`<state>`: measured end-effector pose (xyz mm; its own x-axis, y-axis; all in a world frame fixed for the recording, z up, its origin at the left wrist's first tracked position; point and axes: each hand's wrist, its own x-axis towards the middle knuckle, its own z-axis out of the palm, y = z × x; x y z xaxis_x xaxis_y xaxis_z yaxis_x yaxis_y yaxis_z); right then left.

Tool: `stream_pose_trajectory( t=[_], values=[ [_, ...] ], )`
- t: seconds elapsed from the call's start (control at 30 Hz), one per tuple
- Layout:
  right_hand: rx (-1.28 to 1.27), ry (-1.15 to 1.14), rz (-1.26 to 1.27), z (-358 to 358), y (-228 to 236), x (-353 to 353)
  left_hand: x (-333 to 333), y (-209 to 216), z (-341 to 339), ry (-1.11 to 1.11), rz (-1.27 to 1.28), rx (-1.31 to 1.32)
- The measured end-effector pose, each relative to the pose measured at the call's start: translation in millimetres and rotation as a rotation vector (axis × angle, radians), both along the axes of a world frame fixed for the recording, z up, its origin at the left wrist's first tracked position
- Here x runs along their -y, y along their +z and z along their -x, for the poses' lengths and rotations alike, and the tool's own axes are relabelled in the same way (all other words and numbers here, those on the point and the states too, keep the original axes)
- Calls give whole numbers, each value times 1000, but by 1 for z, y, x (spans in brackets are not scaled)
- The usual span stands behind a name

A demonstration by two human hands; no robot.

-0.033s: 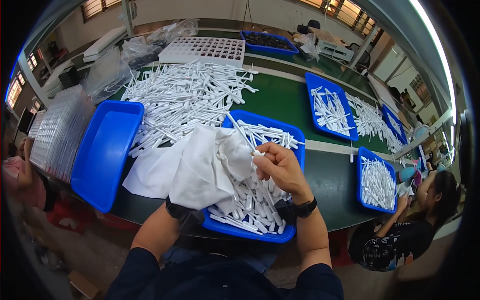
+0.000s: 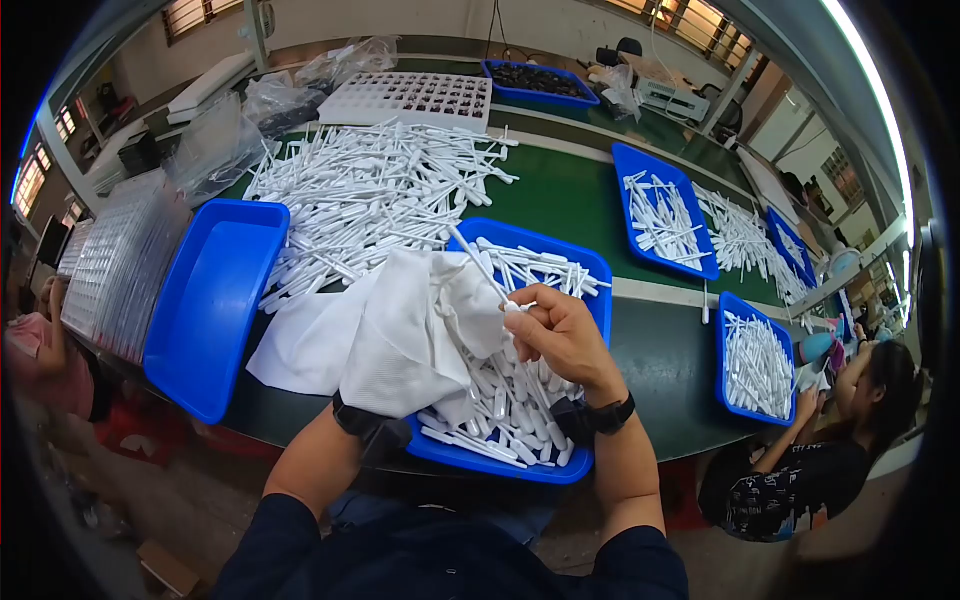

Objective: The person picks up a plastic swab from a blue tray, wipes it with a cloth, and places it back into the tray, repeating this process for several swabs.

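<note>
My right hand (image 2: 565, 335) is closed, with thumb and forefinger pinching one end of a slim white plastic stick (image 2: 478, 262). The stick slants up and left from the fingers. A white cloth (image 2: 400, 345) drapes over my left hand and hides its fingers; it bunches up against the stick near the right fingertips. Below both hands sits a blue tray (image 2: 600, 270) heaped with similar white sticks (image 2: 500, 410), each with a thin shaft and a wider, rounded handle. The cloth covers the tray's left part.
A large pile of white sticks (image 2: 370, 190) lies beyond the cloth. Left stands a bare blue tray (image 2: 205, 310), beside stacked clear plastic trays (image 2: 125, 265). A white tray with dark pieces (image 2: 405, 100) is at the back. Rightward are filled blue trays (image 2: 668, 215) and a seated co-worker (image 2: 820, 460).
</note>
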<state>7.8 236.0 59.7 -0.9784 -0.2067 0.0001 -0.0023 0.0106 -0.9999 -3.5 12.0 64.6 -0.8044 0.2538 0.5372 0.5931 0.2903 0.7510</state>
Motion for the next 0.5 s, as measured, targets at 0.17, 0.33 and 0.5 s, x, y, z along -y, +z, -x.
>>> stream_pose_trajectory(
  t=[0.17,0.33,0.5],
  values=[
    [-58,154,-316,1,3,1,0,-5,-8,49,-75,-33],
    [-135,207,-416,-4,0,11,3,-21,-11,-28,242,-185],
    [-252,119,-184,-9,-27,14,0,-13,-3,-95,433,-267]
  ],
)
